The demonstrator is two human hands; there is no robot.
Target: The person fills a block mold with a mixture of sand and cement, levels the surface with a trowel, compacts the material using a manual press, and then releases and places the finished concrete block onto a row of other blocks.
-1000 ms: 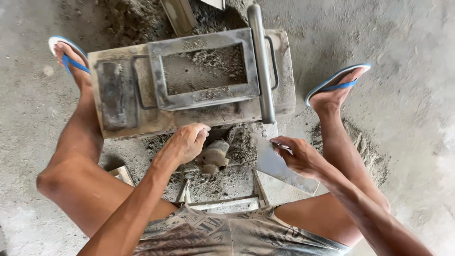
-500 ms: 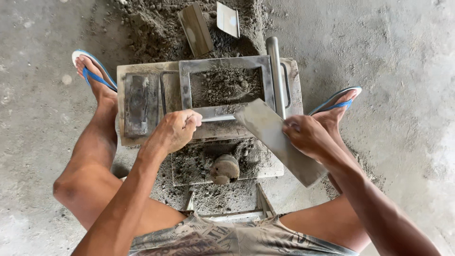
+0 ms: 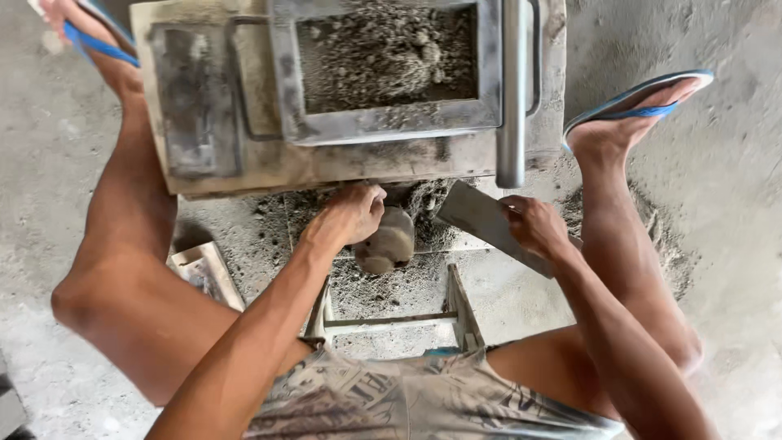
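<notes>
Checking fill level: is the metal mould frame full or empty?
Partly full: the metal mould frame holds a grey sandy mix, heaped unevenly.

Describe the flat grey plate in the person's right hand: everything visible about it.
The flat plate is a thin, rectangular grey slab, metal by its look, dusted with dried cement. It is tilted, one corner pointing toward the block mould and just under the end of the steel lever bar. The right hand grips its nearer end, covering part of it. It hangs above the mortar-strewn floor, not resting on anything that shows. The left hand does not touch it.
</notes>
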